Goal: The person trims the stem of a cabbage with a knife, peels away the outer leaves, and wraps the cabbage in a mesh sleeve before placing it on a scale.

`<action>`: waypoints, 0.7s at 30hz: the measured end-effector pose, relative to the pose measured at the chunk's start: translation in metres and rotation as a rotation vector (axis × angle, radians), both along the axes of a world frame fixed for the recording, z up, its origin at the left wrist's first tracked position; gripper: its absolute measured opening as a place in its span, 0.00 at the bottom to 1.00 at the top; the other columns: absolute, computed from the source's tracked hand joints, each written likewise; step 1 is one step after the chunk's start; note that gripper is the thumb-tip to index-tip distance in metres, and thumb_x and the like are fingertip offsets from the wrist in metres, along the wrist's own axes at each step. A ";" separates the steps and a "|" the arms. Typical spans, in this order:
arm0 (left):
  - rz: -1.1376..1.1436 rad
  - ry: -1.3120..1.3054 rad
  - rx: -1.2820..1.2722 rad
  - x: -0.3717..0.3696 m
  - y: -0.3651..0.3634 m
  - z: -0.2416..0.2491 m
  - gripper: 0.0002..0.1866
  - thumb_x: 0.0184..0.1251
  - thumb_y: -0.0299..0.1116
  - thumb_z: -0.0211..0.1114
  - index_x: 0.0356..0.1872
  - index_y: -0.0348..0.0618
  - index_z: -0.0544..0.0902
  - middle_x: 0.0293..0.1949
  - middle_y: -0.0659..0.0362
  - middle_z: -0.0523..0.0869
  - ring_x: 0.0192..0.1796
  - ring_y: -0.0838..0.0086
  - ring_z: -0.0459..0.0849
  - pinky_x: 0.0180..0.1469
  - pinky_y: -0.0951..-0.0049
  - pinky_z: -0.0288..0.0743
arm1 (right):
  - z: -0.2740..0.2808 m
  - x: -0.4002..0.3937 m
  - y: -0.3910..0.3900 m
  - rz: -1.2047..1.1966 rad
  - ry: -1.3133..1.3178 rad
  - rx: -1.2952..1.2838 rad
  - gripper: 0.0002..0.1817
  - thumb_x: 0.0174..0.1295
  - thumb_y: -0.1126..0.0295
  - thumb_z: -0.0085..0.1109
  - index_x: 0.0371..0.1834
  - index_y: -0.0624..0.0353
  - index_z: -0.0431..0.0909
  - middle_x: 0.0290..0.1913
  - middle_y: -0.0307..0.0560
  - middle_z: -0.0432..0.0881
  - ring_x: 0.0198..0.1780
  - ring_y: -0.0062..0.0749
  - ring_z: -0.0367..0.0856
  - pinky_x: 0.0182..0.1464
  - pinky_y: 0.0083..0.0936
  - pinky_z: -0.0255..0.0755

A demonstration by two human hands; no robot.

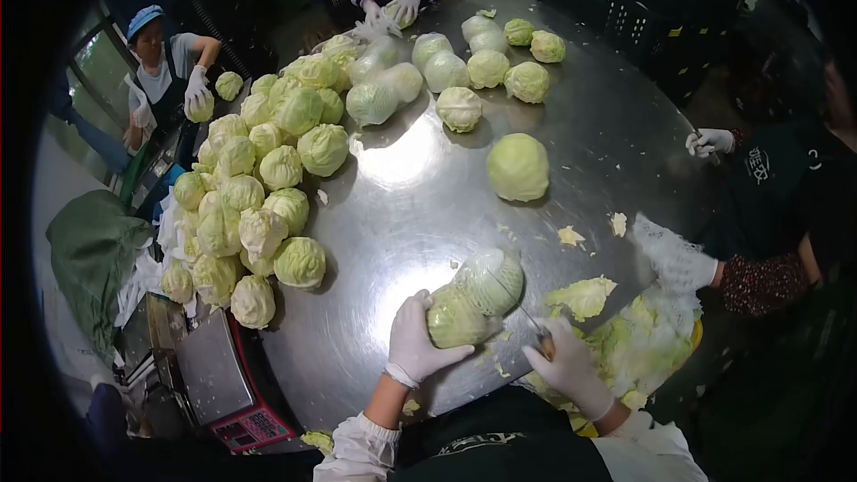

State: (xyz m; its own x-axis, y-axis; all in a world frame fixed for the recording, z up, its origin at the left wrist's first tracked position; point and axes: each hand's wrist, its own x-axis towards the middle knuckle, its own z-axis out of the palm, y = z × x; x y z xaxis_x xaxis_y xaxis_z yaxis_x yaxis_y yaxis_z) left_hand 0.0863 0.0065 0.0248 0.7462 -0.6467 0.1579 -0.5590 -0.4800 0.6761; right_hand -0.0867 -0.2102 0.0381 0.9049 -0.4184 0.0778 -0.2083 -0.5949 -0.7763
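Note:
My left hand (423, 344), in a white glove, grips a green cabbage (453, 319) from its left side, thumb along the near edge. Pressed against that cabbage on the far side is a second cabbage (491, 279), covered in white netting. My right hand (569, 366), also gloved, is closed around the brown handle of a knife (544, 341). Its thin blade points up and left toward the netted cabbage and overlaps it in this view. A loose cabbage leaf (582, 297) lies on the metal table (384, 259), just beyond my right hand.
A large heap of cabbages (241, 192) fills the table's left side. Netted cabbages (384, 94) stand farther back. One smooth cabbage (518, 167) sits mid-table. Leaf trimmings (638, 348) pile up at right. A red scale (237, 384) stands at left. Gloved people work around the table.

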 end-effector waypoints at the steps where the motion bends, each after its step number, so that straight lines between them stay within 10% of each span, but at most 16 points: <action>1: 0.073 0.133 0.126 0.000 -0.009 0.015 0.53 0.38 0.50 0.84 0.64 0.32 0.69 0.55 0.40 0.77 0.60 0.52 0.77 0.67 0.60 0.70 | -0.004 0.028 0.004 -0.007 -0.081 0.004 0.24 0.60 0.59 0.69 0.58 0.54 0.76 0.52 0.51 0.80 0.43 0.50 0.86 0.44 0.41 0.80; 10: 0.123 0.187 0.337 -0.011 -0.039 0.009 0.51 0.48 0.58 0.77 0.66 0.29 0.70 0.56 0.39 0.81 0.60 0.48 0.80 0.62 0.58 0.75 | 0.012 0.167 -0.010 0.137 0.234 -0.354 0.30 0.54 0.49 0.69 0.56 0.54 0.76 0.59 0.49 0.76 0.45 0.52 0.86 0.47 0.46 0.80; 21: -0.063 -0.092 -0.334 -0.072 0.036 -0.059 0.47 0.45 0.39 0.86 0.64 0.46 0.64 0.66 0.43 0.70 0.66 0.48 0.72 0.70 0.51 0.63 | 0.019 0.165 -0.048 0.175 0.255 -0.020 0.34 0.52 0.50 0.70 0.59 0.58 0.76 0.53 0.59 0.83 0.53 0.55 0.84 0.56 0.42 0.76</action>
